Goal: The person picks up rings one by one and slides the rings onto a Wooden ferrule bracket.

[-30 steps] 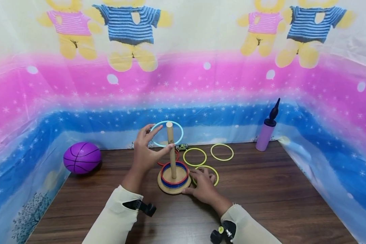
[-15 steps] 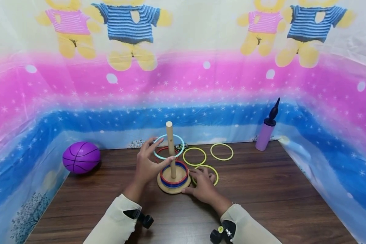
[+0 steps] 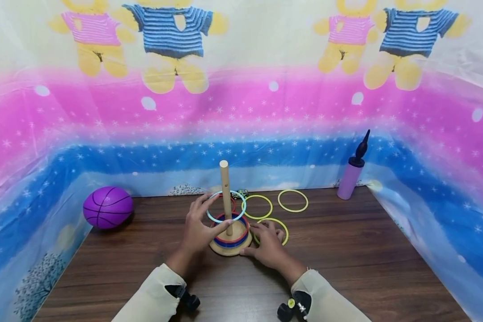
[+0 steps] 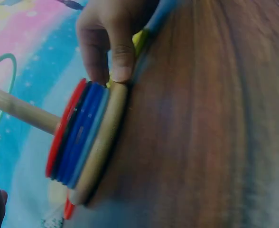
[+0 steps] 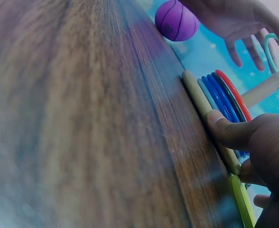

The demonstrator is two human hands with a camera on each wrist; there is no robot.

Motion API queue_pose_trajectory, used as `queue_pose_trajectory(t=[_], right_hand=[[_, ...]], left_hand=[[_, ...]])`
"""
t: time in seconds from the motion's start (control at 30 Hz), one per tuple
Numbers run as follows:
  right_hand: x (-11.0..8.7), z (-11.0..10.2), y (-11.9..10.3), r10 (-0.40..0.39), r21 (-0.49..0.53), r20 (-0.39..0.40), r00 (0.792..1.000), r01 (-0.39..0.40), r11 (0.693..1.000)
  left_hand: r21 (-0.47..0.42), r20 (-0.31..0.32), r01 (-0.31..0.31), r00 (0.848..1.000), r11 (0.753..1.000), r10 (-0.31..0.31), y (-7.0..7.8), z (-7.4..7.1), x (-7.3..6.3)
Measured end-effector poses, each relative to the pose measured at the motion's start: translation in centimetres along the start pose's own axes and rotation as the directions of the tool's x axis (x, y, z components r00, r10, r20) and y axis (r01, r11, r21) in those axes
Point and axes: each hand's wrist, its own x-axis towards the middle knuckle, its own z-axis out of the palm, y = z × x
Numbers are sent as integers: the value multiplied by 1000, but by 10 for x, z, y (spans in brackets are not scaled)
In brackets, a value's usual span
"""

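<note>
My left hand (image 3: pixel 199 226) pinches a light blue ring (image 3: pixel 246 206) between thumb and fingers. The ring encircles the upright wooden peg (image 3: pixel 225 188), partway down and above the stack. Around the peg's foot lie stacked rings: a red ring (image 4: pixel 66 128) on top, then a dark one, blue rings (image 4: pixel 85 128) and a light blue one lowest. My right hand (image 3: pixel 271 246) grips the edge of the round wooden base (image 4: pixel 104 147), its thumb on the rim. The stacked rings rest on that base, which sits on the table.
Several yellow rings (image 3: pixel 293 211) lie right of and behind the base. Behind the peg are a loose red ring (image 3: pixel 235 205) and a toy car (image 3: pixel 241 193). A purple ball (image 3: pixel 108 208) sits back left; a purple hand pump (image 3: pixel 350 181) stands back right against the printed cloth.
My left hand has lowered the light blue ring from near the peg's top to partway down it, shifting slightly right. The right hand has stayed at the base.
</note>
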Motion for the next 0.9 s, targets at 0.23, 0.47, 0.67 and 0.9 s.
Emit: queue_pose_trajectory(t=[0.23,0.47,0.67,0.9], right_hand=[[0,-1,-3,-1,0,-3,1000,1,1000],[-1,-2,-3,0,15,2,1000,0,1000],[-2,-2,-2,-12,24,-2,1000,12,1000],[-2,-1,1,-16,21,-5,1000,17,1000]], left_hand=[[-7,93,76,993,997,-75,-7,5,-14],[-1,91,75,993,997,-74,-15,11,-22],[-3,113,94,989,996,-93,-21,16,-27],[-6,127,128,984,992,-126,-23,20,-30]])
